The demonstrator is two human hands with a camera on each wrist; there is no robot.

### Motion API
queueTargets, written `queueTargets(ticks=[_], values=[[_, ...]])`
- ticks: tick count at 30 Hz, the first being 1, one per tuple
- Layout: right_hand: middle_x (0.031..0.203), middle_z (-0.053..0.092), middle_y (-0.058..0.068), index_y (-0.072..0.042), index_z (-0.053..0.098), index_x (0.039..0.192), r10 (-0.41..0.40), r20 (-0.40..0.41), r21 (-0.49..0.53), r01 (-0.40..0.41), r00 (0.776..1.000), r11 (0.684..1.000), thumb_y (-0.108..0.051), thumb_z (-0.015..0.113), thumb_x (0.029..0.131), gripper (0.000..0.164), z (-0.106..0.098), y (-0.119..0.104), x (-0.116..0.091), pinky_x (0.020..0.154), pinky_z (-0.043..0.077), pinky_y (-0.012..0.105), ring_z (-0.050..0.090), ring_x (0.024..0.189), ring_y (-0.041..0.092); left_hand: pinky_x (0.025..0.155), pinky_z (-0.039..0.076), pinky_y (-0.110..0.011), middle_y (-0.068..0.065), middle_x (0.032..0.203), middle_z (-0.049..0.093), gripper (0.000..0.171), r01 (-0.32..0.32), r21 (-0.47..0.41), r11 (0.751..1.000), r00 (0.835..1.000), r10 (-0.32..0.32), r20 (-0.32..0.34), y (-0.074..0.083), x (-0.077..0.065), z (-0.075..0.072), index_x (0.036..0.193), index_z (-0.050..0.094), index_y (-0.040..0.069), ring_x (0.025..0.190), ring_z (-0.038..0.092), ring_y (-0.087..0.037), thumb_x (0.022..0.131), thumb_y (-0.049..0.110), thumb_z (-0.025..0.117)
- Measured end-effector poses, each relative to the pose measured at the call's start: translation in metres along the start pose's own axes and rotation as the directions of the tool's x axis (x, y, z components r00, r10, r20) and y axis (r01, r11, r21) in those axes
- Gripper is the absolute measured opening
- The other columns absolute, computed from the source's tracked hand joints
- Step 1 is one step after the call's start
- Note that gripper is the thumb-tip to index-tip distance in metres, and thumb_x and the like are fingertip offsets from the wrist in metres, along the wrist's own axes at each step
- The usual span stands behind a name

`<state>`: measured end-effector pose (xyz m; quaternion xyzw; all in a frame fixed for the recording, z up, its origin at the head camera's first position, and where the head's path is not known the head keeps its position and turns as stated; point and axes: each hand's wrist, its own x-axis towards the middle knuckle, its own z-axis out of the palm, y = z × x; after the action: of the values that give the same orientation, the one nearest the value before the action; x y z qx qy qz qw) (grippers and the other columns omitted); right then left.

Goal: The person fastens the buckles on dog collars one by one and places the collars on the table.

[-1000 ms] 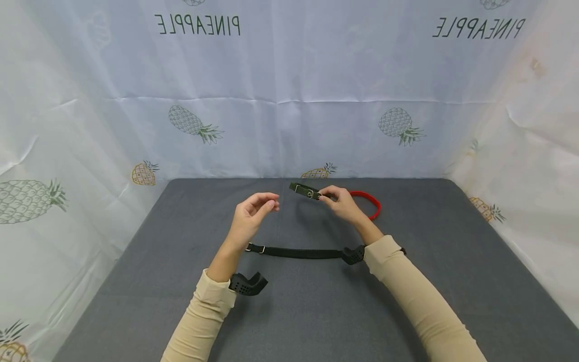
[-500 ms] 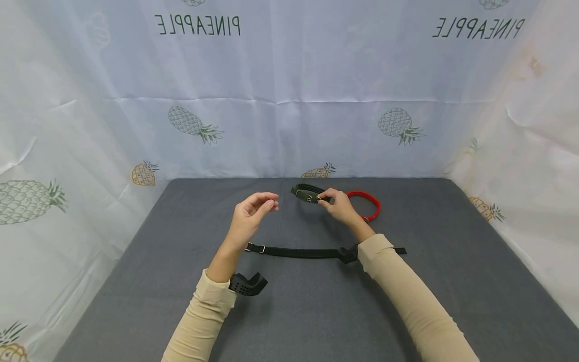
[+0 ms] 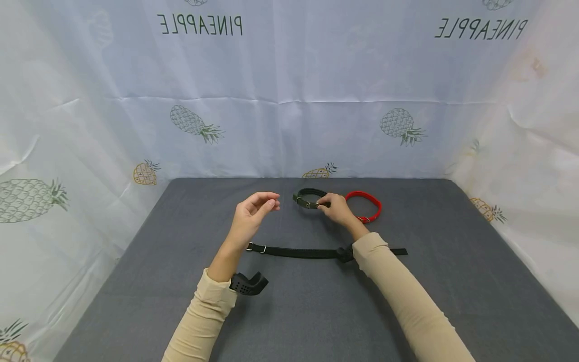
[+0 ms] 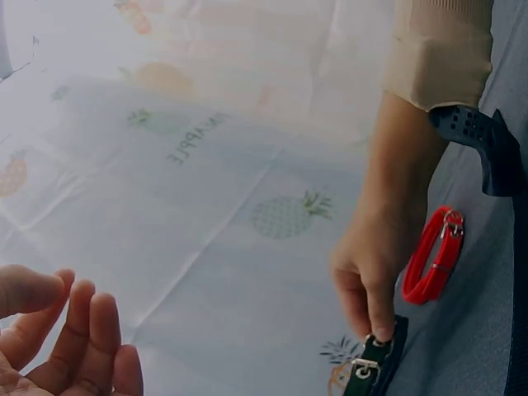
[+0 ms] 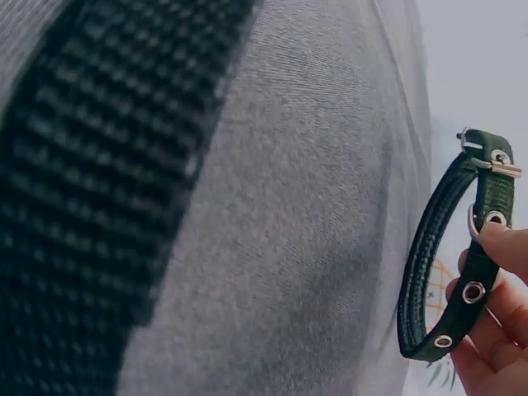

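A dark green buckled collar (image 3: 307, 204), closed into a ring, is pinched between the thumb and fingers of my right hand (image 3: 339, 210). Metal eyelets, a D-ring and a buckle show on this collar (image 5: 497, 194) in the right wrist view. It is low over the far part of the table; whether it touches the surface I cannot tell. To its right lies a red collar (image 3: 379, 206), also buckled into a ring. My left hand (image 3: 251, 213) hovers left of centre with loosely bent fingers, holding nothing. Beneath my right wrist lies a long black collar (image 3: 294, 253), stretched out straight.
The dark grey table (image 3: 289, 311) ends at a pale pineapple-print curtain (image 3: 280, 136) at the back and sides. Black camera mounts (image 3: 249, 283) sit on both wrists. Part of the black collar is hidden by the right arm and its mount.
My right hand has lowered the green collar towards the table and drawn slightly nearer, and the collar's ring now lies flatter in view. My left hand has stayed in place.
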<state>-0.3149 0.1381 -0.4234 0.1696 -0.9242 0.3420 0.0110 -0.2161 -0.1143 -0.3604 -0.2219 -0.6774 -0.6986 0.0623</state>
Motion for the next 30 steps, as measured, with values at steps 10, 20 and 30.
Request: queueTargets(ticks=[10,20,30], values=[[0.11,0.068,0.021,0.003,0.072,0.108,0.026,0.044,-0.098,-0.021,0.999,0.995,-0.01,0.064,0.092,0.022,0.01,-0.004,0.009,0.088,0.053,0.044,0.063,0.102,0.035,0.091,0.052,-0.018,0.016,0.092,0.066,0.027,-0.002,0.004,1.0,1.0,0.002,-0.001,0.0,0.001,0.0,0.116,0.056,-0.015,0.09,0.065,-0.003,0.098,0.005,0.053],[0.11,0.073,0.016,-0.001,0.073,0.108,0.119,0.095,-0.155,-0.103,0.988,0.982,-0.012,0.064,0.092,0.022,0.02,-0.012,0.013,0.087,0.055,0.04,0.066,0.102,0.031,0.092,0.052,-0.017,0.012,0.093,0.066,0.029,-0.002,-0.003,1.0,1.0,0.002,-0.001,-0.001,0.0,0.0,0.117,0.054,-0.018,0.089,0.064,0.001,0.098,0.005,0.053],[0.103,0.075,0.014,-0.002,0.075,0.103,0.113,0.087,-0.19,-0.095,0.99,0.977,-0.011,0.064,0.092,0.019,0.024,-0.017,0.014,0.082,0.055,0.037,0.068,0.095,0.028,0.091,0.052,-0.017,0.015,0.092,0.066,0.028,0.002,0.008,1.0,1.0,-0.002,-0.001,0.001,0.0,0.0,0.116,0.055,-0.016,0.089,0.065,0.0,0.098,0.005,0.053]])
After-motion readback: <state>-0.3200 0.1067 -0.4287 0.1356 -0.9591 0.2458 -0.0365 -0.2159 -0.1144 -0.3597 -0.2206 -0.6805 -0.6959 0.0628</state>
